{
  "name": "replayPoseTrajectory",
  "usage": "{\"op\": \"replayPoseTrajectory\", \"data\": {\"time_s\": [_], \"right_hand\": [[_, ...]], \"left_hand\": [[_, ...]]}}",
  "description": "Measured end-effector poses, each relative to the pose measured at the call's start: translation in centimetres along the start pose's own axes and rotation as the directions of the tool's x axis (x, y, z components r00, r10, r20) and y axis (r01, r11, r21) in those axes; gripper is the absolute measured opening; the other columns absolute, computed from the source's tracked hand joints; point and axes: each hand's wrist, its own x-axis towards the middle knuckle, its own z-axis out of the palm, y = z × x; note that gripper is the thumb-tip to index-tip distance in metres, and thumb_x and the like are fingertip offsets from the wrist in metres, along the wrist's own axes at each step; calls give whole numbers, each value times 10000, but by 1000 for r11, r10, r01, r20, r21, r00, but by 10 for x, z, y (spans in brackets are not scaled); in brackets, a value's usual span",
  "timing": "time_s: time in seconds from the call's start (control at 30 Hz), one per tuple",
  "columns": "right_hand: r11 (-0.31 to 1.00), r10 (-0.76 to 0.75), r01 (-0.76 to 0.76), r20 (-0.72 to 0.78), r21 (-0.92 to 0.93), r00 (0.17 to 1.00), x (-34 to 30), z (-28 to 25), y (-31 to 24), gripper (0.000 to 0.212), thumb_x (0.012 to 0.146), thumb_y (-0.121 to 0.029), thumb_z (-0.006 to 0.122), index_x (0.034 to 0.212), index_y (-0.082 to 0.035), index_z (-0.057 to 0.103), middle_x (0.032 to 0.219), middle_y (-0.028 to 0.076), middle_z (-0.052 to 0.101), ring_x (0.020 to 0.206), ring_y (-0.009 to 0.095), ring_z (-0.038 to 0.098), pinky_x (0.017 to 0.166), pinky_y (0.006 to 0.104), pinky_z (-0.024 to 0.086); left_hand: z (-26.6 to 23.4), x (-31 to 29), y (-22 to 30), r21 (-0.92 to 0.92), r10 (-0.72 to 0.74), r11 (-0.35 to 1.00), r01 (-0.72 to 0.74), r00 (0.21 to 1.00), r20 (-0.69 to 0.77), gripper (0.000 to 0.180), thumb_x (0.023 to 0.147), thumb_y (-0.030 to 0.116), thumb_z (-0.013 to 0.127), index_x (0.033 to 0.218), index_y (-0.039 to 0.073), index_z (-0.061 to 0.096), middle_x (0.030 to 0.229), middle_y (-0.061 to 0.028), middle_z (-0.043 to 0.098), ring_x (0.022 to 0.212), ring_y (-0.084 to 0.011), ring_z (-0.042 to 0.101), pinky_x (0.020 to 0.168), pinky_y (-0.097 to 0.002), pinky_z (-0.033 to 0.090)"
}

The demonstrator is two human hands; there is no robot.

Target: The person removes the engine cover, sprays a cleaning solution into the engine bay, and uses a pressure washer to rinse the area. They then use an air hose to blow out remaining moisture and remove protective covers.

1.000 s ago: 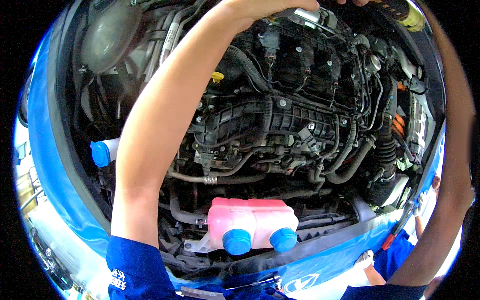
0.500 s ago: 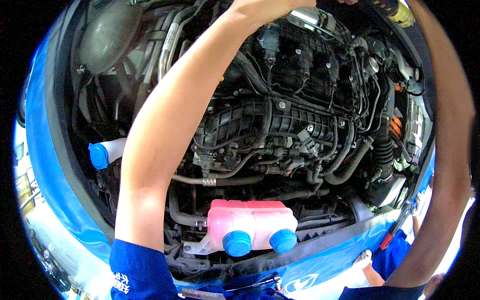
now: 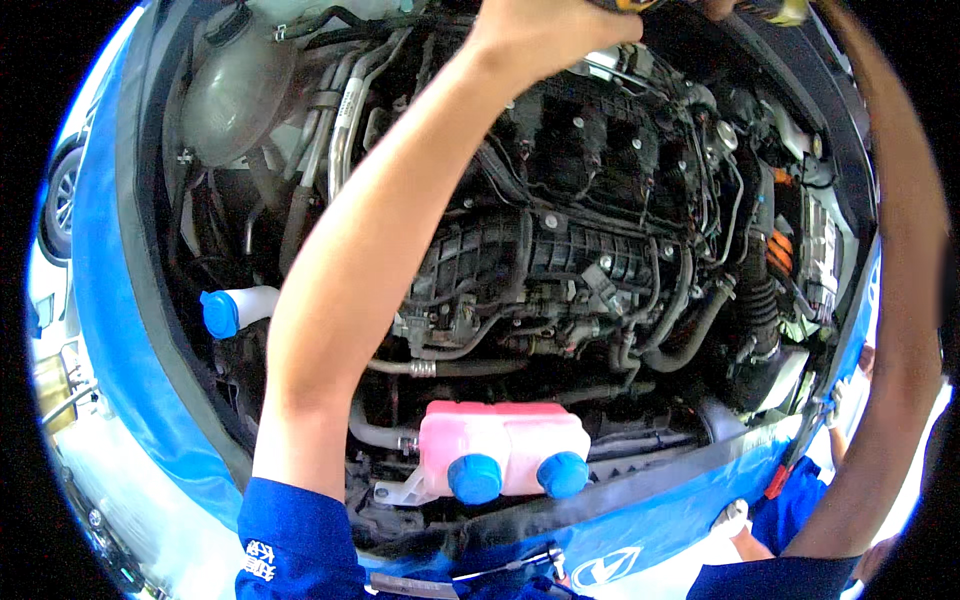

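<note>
My left hand (image 3: 550,35) reaches over the engine (image 3: 560,230) to the top edge of the view. It is closed, its thumb against a yellow-and-black thing (image 3: 632,5) that is mostly cut off. My right arm (image 3: 905,330) curves up along the right side, its hand largely beyond the upper edge. Blurred fingers (image 3: 716,8) show at the top, beside a yellow-and-dark piece (image 3: 785,12) whose kind I cannot make out. Nearer me sits a pink coolant tank (image 3: 505,440) with two blue caps.
Blue body panels (image 3: 130,330) frame the engine bay. A blue-capped filler neck (image 3: 225,312) and a cloudy round reservoir (image 3: 235,95) stand at the left. Orange cables (image 3: 780,252) run at the right. At lower right is another person's gloved hand (image 3: 732,518), near a red-handled tool (image 3: 778,480).
The view has shifted slightly, so the engine bay's left side sits further right. My left hand is a little lower in view, and more of the yellow-and-black thing shows at its thumb.
</note>
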Motion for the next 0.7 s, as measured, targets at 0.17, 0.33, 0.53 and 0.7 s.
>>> {"op": "replayPoseTrajectory", "data": {"time_s": [0.17,0.33,0.53,0.7], "right_hand": [[914,34,131,-393,385,919,-75,92,-11,574,673,-187,741,1184,-3,554,1072,169,636,924,238,618,838,346,473],[581,519,-153,-220,799,826,-184,206,-161,788,630,-291,818,1260,37,478,1108,148,626,975,224,600,863,356,482],[266,271,320,-389,909,880,-223,359,-345,231,736,-175,723,838,20,653,736,147,668,670,220,646,619,330,525],[-227,54,465,-466,856,883,-203,404,-446,278,760,-130,695,974,33,626,862,76,680,740,150,590,648,316,479]], "left_hand": [[2,-47,47,-26,17,1000,-10,957,291,524,699,99,730,1176,24,525,995,-114,655,836,-157,646,737,-265,547],[30,-142,164,405,-26,903,-142,924,382,622,630,172,791,1165,-11,531,1070,-196,635,982,-271,647,873,-334,496],[11,-341,273,640,-543,756,138,678,495,843,595,169,808,1331,74,407,944,-121,644,842,-317,649,731,-394,525],[-18,-482,330,787,-683,502,357,723,108,804,539,73,774,1283,60,468,877,-119,660,801,-285,657,722,-353,525]]}}
